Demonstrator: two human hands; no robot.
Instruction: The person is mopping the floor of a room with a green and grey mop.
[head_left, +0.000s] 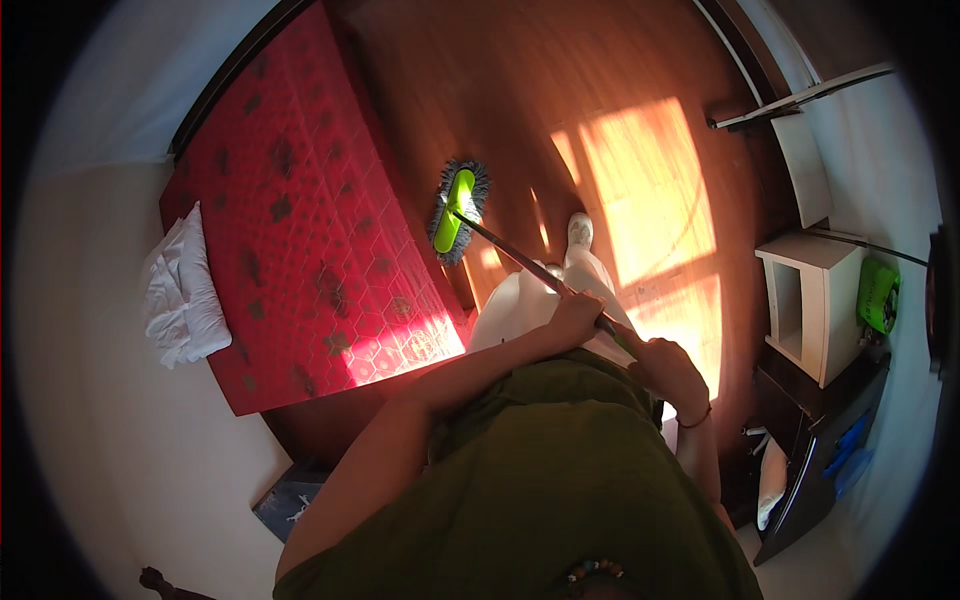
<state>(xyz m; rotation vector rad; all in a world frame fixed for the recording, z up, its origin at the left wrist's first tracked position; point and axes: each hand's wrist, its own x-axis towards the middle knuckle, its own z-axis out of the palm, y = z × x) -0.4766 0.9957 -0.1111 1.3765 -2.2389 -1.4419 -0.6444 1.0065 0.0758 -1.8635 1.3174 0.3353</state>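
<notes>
A flat dust mop with a grey fringed pad and lime-green plate rests on the brown wood-look floor, close beside a red patterned mattress. Its dark handle slants back toward my waist. My left hand is wrapped around the handle, over my white trousers. Farther back, near the handle's end, my right hand grips it too, a thin red cord on that wrist. The handle's tip is hidden by the right hand. One light shoe shows on the floor to the right of the mop.
A white pillow lies at the mattress's left edge. On the right, a pale open-fronted cabinet stands beside a green plastic package and a dark desk. Window-shaped sunlight falls on the floor.
</notes>
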